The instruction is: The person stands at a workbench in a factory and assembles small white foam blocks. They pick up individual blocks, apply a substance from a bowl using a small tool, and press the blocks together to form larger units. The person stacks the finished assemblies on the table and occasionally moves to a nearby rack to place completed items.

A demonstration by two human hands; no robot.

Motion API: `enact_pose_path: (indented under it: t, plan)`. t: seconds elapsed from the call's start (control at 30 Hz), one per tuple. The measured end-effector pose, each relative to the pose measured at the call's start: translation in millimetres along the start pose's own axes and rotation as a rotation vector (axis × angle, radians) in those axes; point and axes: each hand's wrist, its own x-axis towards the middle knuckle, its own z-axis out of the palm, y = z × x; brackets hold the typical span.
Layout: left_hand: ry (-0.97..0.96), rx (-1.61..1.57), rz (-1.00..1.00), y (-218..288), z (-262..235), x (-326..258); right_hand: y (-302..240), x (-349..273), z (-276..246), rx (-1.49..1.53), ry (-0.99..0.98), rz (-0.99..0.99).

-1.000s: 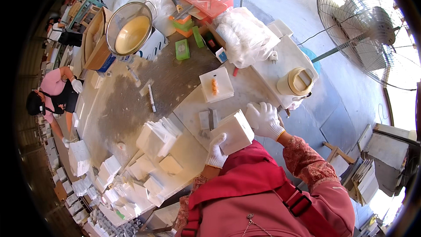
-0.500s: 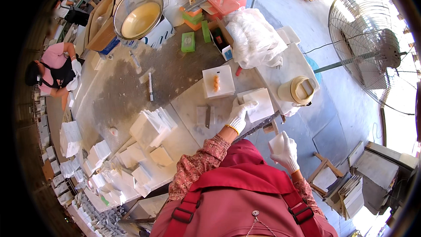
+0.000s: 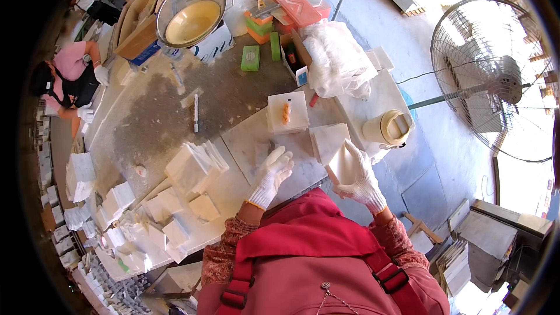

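Note:
My right hand (image 3: 361, 181), in a white knit glove, grips a white square tile (image 3: 341, 164) at the table's front edge. The tile is tilted, and its near corner overlaps a short stack of white tiles (image 3: 324, 139). My gloved left hand (image 3: 272, 176) hovers over the table with its fingers apart and nothing in them. Just beyond its fingertips lies a small pale piece (image 3: 262, 150) with a dark strip on it, partly hidden by the hand. Farther back, another white tile stack (image 3: 280, 125) carries a small orange item (image 3: 286, 113).
Leaning white tiles (image 3: 189, 166) crowd the left. A white marker (image 3: 196, 114), green boxes (image 3: 251, 58), a sieve over a basin (image 3: 189, 23) and a plastic bag (image 3: 338, 61) lie farther back. At right are a lidded cup (image 3: 388, 128) and fan (image 3: 501, 81). A person (image 3: 73, 81) works far left.
My left hand has left the tile stack and moved left, opening. My right hand has raised its tile from below the table edge up beside the stack.

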Motion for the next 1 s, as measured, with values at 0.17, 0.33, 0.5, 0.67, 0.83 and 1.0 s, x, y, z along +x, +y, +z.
enact_pose_path:
  t: [0.17,0.33,0.5,0.67,0.83,1.0]
  plan:
    - [0.197,-0.257,0.059,-31,-62,-49,-34,68,10,-0.075,0.074,-0.228]
    - [0.296,-0.379,0.178,-64,-95,-95,-66,109,33,-0.166,-0.004,-0.242]
    - [0.376,-0.518,0.276,-78,-99,-129,-89,150,64,-0.362,0.020,-0.456]
    - [0.422,-0.623,0.349,-94,-125,-157,-90,171,61,-0.338,0.096,-0.394]
    - [0.514,-0.761,0.423,-121,-148,-185,-32,171,58,-0.475,0.280,-0.176]
    - [0.428,-0.771,0.432,-124,-170,-204,-16,184,61,-0.310,0.253,-0.163]
